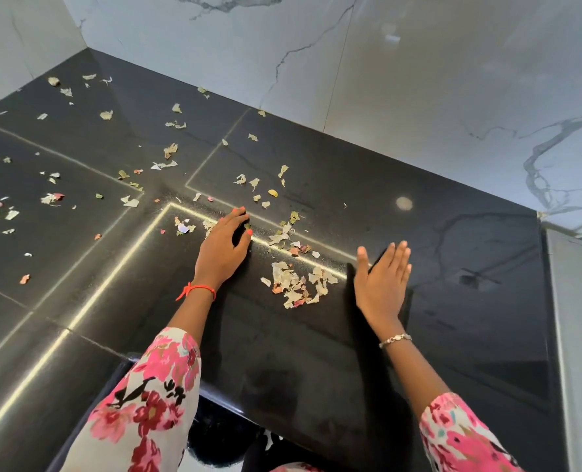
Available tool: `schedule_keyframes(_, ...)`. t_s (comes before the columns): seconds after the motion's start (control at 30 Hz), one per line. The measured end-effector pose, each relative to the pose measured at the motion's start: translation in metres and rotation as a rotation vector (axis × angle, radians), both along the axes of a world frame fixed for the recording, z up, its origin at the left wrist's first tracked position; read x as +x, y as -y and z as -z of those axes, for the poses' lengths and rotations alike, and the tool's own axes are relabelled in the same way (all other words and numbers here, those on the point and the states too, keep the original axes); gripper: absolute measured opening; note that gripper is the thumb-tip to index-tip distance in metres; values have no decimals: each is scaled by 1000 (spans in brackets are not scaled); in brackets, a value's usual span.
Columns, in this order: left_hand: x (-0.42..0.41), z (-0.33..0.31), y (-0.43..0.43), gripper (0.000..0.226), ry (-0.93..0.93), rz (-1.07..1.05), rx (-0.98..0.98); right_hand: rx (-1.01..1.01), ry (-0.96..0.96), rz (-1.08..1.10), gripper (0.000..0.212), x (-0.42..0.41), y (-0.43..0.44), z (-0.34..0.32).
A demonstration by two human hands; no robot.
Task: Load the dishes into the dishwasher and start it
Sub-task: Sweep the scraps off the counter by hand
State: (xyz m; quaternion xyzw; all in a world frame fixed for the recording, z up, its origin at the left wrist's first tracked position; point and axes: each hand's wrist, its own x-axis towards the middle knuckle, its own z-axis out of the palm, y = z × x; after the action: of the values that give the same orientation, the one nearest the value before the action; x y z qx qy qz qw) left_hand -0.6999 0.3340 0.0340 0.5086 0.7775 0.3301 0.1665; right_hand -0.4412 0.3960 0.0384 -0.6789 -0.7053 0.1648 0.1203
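No dishes and no dishwasher are in view. A black polished countertop [316,352] fills the frame, strewn with dry vegetable peelings. A gathered pile of peelings [298,284] lies between my hands. My left hand [223,245] rests on the counter on its edge, fingers loosely bent and holding nothing, just left of the pile. My right hand [383,281] stands on its edge with straight fingers, just right of the pile.
Loose peelings [172,151] are scattered over the left and far parts of the counter. A white marble wall [418,80] runs behind it. The counter's right end [543,301] meets a grey panel. The front edge [248,408] is near my body.
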Motion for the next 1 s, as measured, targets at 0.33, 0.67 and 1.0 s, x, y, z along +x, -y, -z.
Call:
schedule_keyframes(0.33, 0, 0, 0, 37, 17, -3, 14, -88, -225, -512, 78, -71, 21, -4)
schedule_keyframes(0.67, -2, 2, 0, 37, 12, -3, 17, 4, 82, -656, 73, -80, -73, 4)
schedule_keyframes(1.0, -3, 5, 2, 44, 62, 46, -18, -223, -162, -1091, 56, -91, -13, -9)
